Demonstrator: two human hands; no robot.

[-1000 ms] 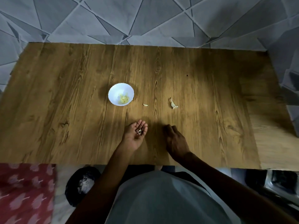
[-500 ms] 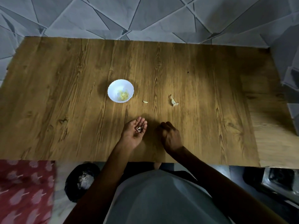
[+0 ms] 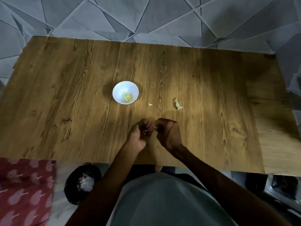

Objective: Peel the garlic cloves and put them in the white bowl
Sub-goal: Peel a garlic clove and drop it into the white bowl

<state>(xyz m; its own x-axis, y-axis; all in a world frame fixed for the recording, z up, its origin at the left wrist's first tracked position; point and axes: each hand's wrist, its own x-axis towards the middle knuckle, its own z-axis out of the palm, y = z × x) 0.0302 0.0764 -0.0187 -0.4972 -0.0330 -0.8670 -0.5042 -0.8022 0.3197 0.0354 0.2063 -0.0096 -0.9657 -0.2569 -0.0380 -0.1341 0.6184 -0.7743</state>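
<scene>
Wooden table [image 3: 211, 111] carries the white bowl [image 3: 117, 90] of peeled cloves [image 3: 127, 97] near, beyond both hands: left hand [image 3: 136, 137] cups a garlic clove [image 3: 145, 131] in curled fingers, evidently steadying it for peeling, while right hand [image 3: 167, 134] curls in against it — pinch unconfirmed, blurred.

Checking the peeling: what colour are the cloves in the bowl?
Cloves pale yellow, head view.

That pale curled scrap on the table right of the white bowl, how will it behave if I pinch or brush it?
The curled scrap looks thin and papery, so probably light and floppy. It lies loose on the smooth table, so a brush would likely slide or flick it. Its curl should give fingers an edge to pinch.
</scene>
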